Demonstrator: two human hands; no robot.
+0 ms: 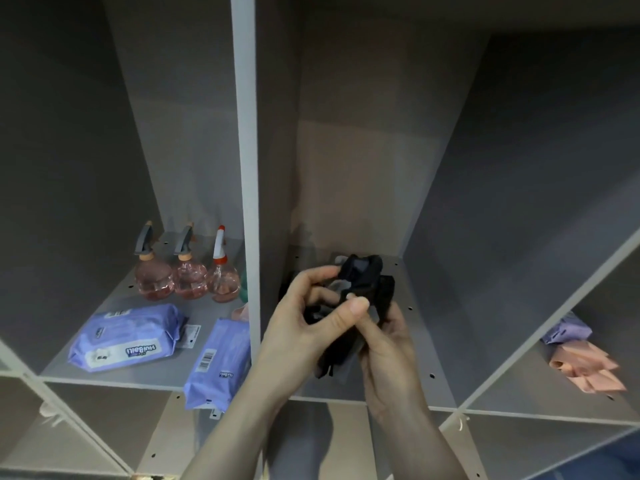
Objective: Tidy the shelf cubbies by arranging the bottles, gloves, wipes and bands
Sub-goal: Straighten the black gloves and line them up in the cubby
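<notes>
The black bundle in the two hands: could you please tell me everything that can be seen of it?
The black bundle looks like soft, dark fabric or elastic, crumpled and folded, with paler grey patches showing between the folds. What it is exactly cannot be told. The left hand pinches its upper part from the left, and the right hand grips its lower part from below. It is held in front of the middle cubby, with a loose end hanging down between the wrists.

Upside-down "HuiBaiLi", probably, on the purple wipes pack [126, 337]
</notes>
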